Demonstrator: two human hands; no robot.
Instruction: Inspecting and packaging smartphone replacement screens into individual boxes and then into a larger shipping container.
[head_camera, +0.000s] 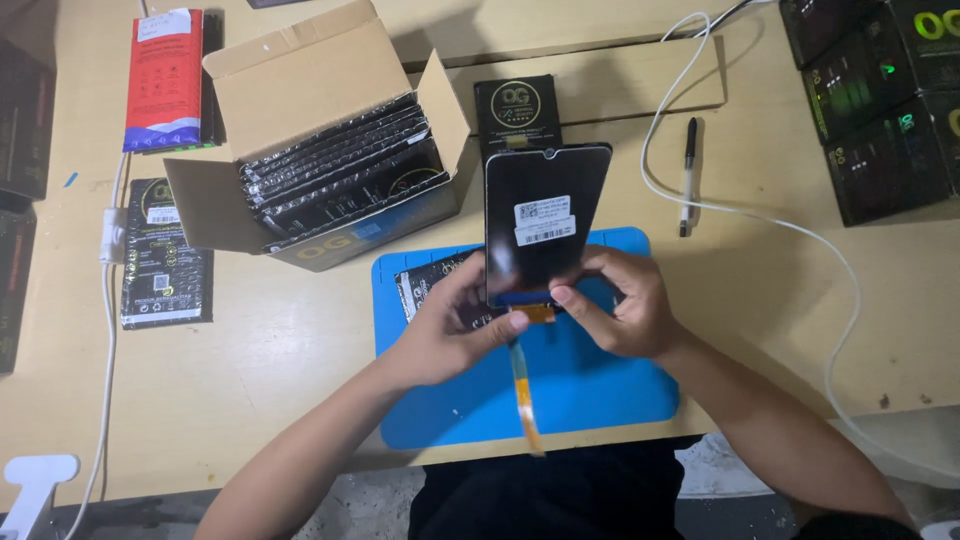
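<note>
The black phone screen panel (545, 220) stands upright above the blue mat (600, 390) at the counter's (300, 340) near edge. An orange flex cable (524, 385) hangs from its lower end. Both hands grip its bottom: the left hand (445, 330) and the right hand (625, 305) are closed on it. The open cardboard box (320, 140) sits behind, towards the far left.
</note>
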